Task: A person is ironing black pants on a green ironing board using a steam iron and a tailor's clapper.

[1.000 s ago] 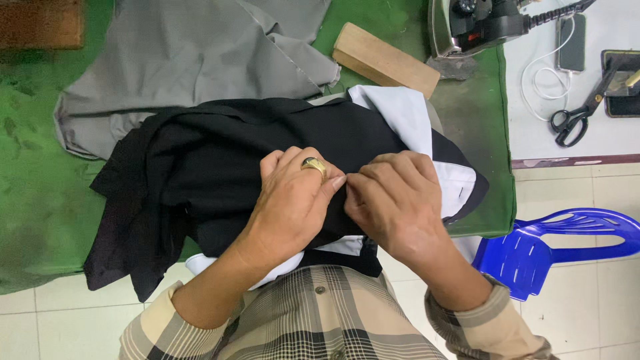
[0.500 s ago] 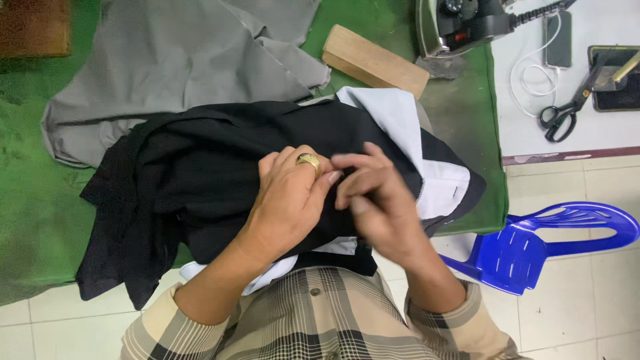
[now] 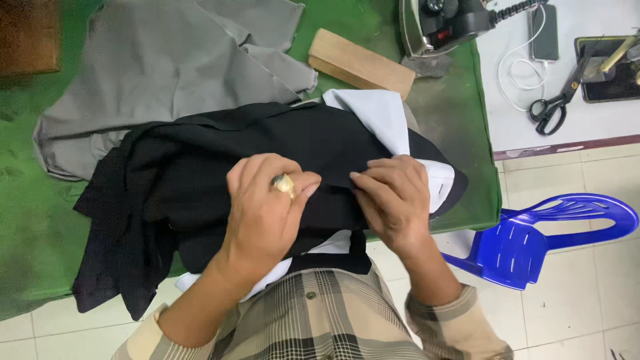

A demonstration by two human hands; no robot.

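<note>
Head view: both hands press the black cloth point(image 3: 200, 180) flat on the green surface point(image 3: 27, 267); left hand point(image 3: 267, 207) and right hand point(image 3: 393, 200) each pinch its fold, steadying it.

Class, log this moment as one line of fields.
left hand: pressing black garment | right hand: pinching its edge beside white lining | surface: green table cover | nearby: grey cloth, wooden block
</note>
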